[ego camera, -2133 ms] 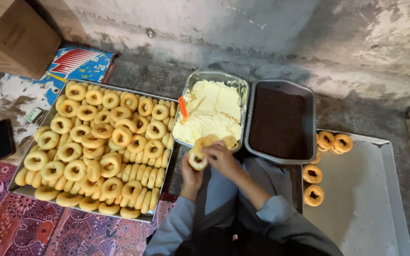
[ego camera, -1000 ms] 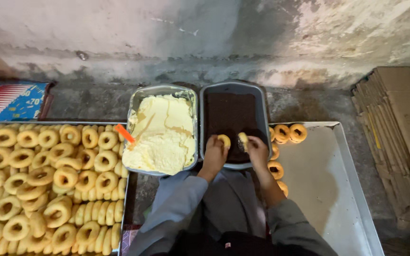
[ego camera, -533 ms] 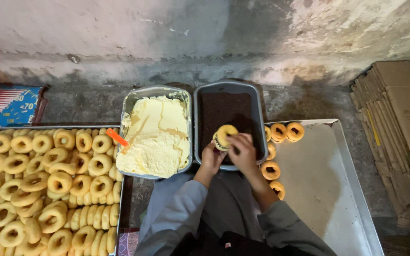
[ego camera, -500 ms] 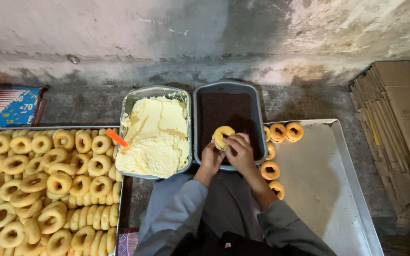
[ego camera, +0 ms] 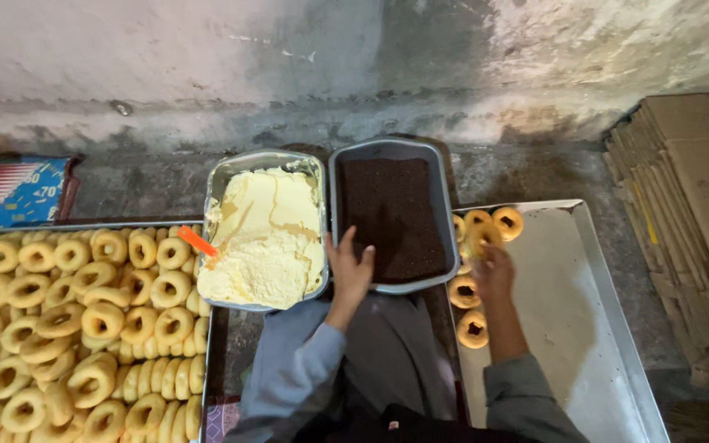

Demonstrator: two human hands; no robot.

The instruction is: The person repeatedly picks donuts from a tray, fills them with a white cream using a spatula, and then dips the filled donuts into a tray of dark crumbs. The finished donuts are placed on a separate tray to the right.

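The fingers of the right hand close around one ring pastry and hold it over the near-left corner of the large steel tray, right among the few finished rings already lying there. Half a second ago that same ring was held by both hands over the dark tray; now it has crossed to the right, so the coated piece is being set down with the others.

The left hand has let go. Its fingers are spread and hold nothing, resting at the near rim of the dark crumb tray, between it and the cream tray.

In the cream tray an orange spatula sticks out of the pale yellow filling at its left edge. Further left, the big tray of plain rings is heaped full and looks unchanged. A printed blue packet lies beyond it, and flattened cardboard is stacked at the far right, all on a rough floor beside the wall.
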